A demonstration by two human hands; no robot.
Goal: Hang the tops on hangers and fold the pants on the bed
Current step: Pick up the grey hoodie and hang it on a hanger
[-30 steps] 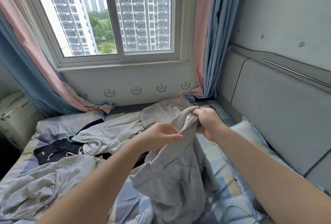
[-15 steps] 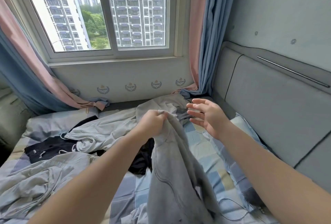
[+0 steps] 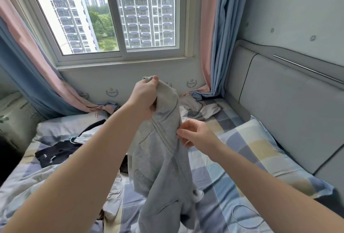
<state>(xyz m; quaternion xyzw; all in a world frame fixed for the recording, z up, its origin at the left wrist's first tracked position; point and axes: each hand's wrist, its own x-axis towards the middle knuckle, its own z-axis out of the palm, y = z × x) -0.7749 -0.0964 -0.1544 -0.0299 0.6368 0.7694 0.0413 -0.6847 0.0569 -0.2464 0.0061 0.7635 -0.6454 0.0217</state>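
A grey garment [image 3: 160, 160] hangs in the air over the bed, its lower part reaching the checked sheet [image 3: 219, 180]. My left hand [image 3: 145, 95] grips its top end, raised in front of the window wall. My right hand [image 3: 195, 136] pinches the garment's right edge lower down. A dark navy garment [image 3: 55, 153] lies on the left of the bed, with a pale garment with a drawstring [image 3: 87, 136] next to it. Another light garment [image 3: 201, 109] lies crumpled near the curtain corner. No hanger is in view.
A padded grey headboard [image 3: 290, 106] runs along the right, with a checked pillow [image 3: 260, 150] against it. Pink and blue curtains [image 3: 217, 33] hang beside the window [image 3: 115, 13]. A crumpled checked duvet [image 3: 24, 186] covers the left of the bed.
My left hand has lifted the grey garment's top end higher. My right hand, open half a second ago, has dropped and now pinches the garment's right edge.
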